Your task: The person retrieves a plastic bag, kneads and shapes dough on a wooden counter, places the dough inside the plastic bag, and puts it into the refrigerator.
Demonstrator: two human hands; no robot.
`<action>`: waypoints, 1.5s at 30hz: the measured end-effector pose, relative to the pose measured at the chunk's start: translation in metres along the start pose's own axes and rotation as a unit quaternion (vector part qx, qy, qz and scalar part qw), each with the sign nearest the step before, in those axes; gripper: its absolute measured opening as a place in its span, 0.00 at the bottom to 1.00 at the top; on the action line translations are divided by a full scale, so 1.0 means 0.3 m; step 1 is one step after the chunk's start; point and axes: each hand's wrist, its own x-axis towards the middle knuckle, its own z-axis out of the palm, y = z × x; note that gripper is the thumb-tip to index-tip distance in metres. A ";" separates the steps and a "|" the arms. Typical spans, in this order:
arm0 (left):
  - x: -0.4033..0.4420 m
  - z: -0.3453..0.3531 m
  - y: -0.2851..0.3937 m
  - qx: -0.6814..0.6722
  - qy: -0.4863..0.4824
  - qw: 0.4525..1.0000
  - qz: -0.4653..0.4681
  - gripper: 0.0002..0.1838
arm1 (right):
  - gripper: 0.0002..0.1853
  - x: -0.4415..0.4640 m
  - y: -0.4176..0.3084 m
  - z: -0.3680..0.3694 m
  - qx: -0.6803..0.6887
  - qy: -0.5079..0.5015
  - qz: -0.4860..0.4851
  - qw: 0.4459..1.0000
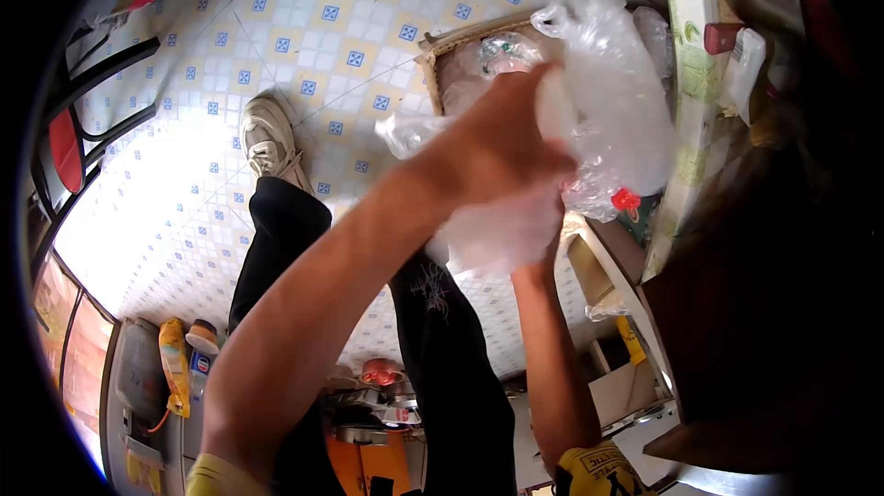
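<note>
The pale plastic bag (pixel 497 236) is found just below the left hand (pixel 502 141) and across the right hand (pixel 554 240), by which it seems to be touched. The larger clear bag (pixel 612 81) is seen just beyond the left fingers, over one side of the box (pixel 429 81), in which more crumpled plastic is held.

Thin film like this is probably best handled by an edge, pinched lightly between thumb and fingertip, with the loose folds kept apart from neighbouring bags so that nothing is snagged or torn. A steady pull should be shared by both hands.

The left fingers are bent toward the plastic but blurred; whether they are pressed together on it cannot be told. The right fingers are mostly hidden behind the pale plastic bag, so their state cannot be told either.
</note>
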 end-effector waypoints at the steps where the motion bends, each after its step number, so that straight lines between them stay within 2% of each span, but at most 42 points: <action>1: 0.012 -0.001 0.001 -0.187 0.071 0.979 -0.035 0.32 | 0.21 0.060 0.041 -0.004 0.025 0.013 0.014 1.000; 2: 0.020 -0.004 0.000 -0.367 0.139 0.917 -0.069 0.37 | 0.20 0.108 0.072 -0.005 0.037 0.020 0.022 0.999; 3: 0.001 0.037 -0.024 -0.354 0.177 0.918 0.026 0.34 | 0.19 0.144 0.091 0.001 0.044 0.026 0.025 0.998; 4: -0.020 0.064 -0.064 -0.115 0.199 0.962 0.145 0.29 | 0.18 0.171 0.110 0.003 0.046 0.032 0.028 0.998; 5: -0.029 0.090 -0.080 -0.036 0.169 0.962 0.211 0.28 | 0.17 0.178 0.128 0.001 0.046 0.036 0.031 0.998; 7: -0.033 0.137 -0.118 0.048 0.143 0.950 0.273 0.27 | 0.16 0.162 0.120 0.001 0.031 0.032 0.029 0.999; 9: -0.010 0.200 -0.163 0.090 0.136 0.968 0.190 0.21 | 0.14 0.102 0.075 -0.031 -0.010 0.034 0.017 0.999; 10: 0.024 0.210 -0.184 0.090 0.140 0.967 0.195 0.21 | 0.13 0.051 0.014 -0.051 -0.065 0.042 -0.015 0.997; 11: 0.074 0.206 -0.213 0.172 0.143 0.963 0.151 0.17 | 0.12 -0.013 -0.091 -0.077 -0.168 0.070 -0.077 0.980; 12: 0.119 0.212 -0.246 0.251 0.144 0.952 0.104 0.13 | 0.15 -0.078 -0.247 -0.079 -0.348 0.109 -0.137 0.921; 13: 0.159 0.233 -0.282 0.250 0.148 0.951 0.103 0.13 | 0.18 -0.083 -0.302 -0.091 -0.408 0.196 -0.316 0.834; 15: 0.229 0.278 -0.334 0.317 0.123 0.940 0.005 0.09 | 0.23 -0.011 -0.472 -0.054 -0.484 0.267 -0.521 0.650; 16: 0.249 0.289 -0.350 0.314 0.121 0.942 0.003 0.09 | 0.25 0.046 -0.529 -0.034 -0.522 0.280 -0.516 0.619; 18: 0.283 0.273 -0.347 0.378 0.070 0.923 -0.028 0.12 | 0.20 0.164 -0.543 -0.080 -0.624 0.240 -0.444 0.596; 20: 0.256 0.213 -0.298 0.365 0.053 0.929 -0.028 0.13 | 0.12 0.162 -0.601 -0.111 -0.579 0.199 -0.402 0.680; 21: 0.230 0.182 -0.276 0.351 0.027 0.935 -0.031 0.15 | 0.05 0.095 -0.628 -0.069 -0.449 0.205 -0.430 0.756; 22: 0.209 0.159 -0.264 0.353 0.025 0.935 -0.029 0.15 | 0.05 0.035 -0.629 -0.052 -0.449 0.207 -0.428 0.757; 24: 0.158 0.116 -0.240 0.308 -0.031 0.950 -0.039 0.19 | 0.05 -0.077 -0.614 -0.034 -0.277 0.155 -0.349 0.882; 25: 0.121 0.084 -0.206 0.318 -0.010 0.948 -0.020 0.20 | 0.05 -0.109 -0.578 -0.024 -0.287 0.146 -0.346 0.881; 26: 0.070 0.105 -0.237 0.404 0.060 0.912 0.044 0.21 | 0.05 -0.123 -0.532 -0.015 -0.297 0.138 -0.345 0.880; 27: 0.018 0.126 -0.268 0.487 0.142 0.857 0.094 0.21 | 0.04 -0.130 -0.491 -0.005 -0.296 0.156 -0.301 0.893; 28: 0.005 0.121 -0.249 0.111 0.160 0.980 0.042 0.23 | 0.04 -0.130 -0.461 0.001 -0.295 0.157 -0.300 0.894; 29: -0.019 0.104 -0.243 -0.085 0.149 0.985 0.009 0.25 | 0.04 -0.129 -0.432 0.008 -0.258 0.187 -0.279 0.906; 30: -0.044 0.081 -0.228 -0.279 0.155 0.947 -0.025 0.26 | 0.04 -0.131 -0.414 0.014 -0.221 0.216 -0.257 0.916; 32: -0.117 -0.040 -0.151 -0.479 0.133 0.850 -0.175 0.30 | 0.05 -0.150 -0.404 0.012 -0.251 0.230 -0.242 0.908; 33: -0.153 -0.054 -0.144 -0.669 0.143 0.717 -0.133 0.34 | 0.05 -0.161 -0.401 0.021 -0.240 0.231 -0.244 0.911; 34: -0.186 -0.071 -0.096 -0.668 0.141 0.718 -0.135 0.34 | 0.05 -0.172 -0.398 0.031 -0.229 0.231 -0.246 0.913; 36: -0.246 -0.107 0.022 -0.406 0.209 0.878 -0.145 0.39 | 0.05 -0.210 -0.391 0.051 -0.243 0.212 -0.262 0.910; 38: -0.305 -0.090 0.083 -0.155 0.162 0.973 -0.047 0.43 | 0.05 -0.262 -0.399 0.084 -0.246 0.131 -0.342 0.897; 39: -0.319 -0.098 0.133 -0.116 0.161 0.979 -0.050 0.32 | 0.09 -0.292 -0.392 0.079 -0.248 0.107 -0.333 0.903; 40: -0.342 -0.101 0.118 -0.112 0.163 0.979 -0.049 0.32 | 0.09 -0.311 -0.403 0.078 -0.245 0.106 -0.334 0.904; 41: -0.371 -0.102 0.074 -0.238 0.189 0.940 -0.152 0.24 | 0.12 -0.327 -0.425 0.077 -0.123 0.139 -0.249 0.951; 42: -0.404 -0.106 0.031 -0.359 0.210 0.875 -0.249 0.16 | 0.15 -0.338 -0.449 0.076 0.001 0.169 -0.156 0.973; 43: -0.444 -0.129 -0.011 -0.482 0.209 0.814 -0.247 0.13 | 0.20 -0.326 -0.476 0.084 0.057 0.177 -0.171 0.968; 44: -0.476 -0.141 -0.041 -0.595 0.204 0.740 -0.240 0.12 | 0.19 -0.324 -0.449 0.050 -0.060 0.171 -0.199 0.963; 45: -0.495 -0.124 -0.048 -0.609 0.234 0.717 -0.246 0.14 | 0.19 -0.320 -0.434 0.027 -0.174 0.173 -0.230 0.942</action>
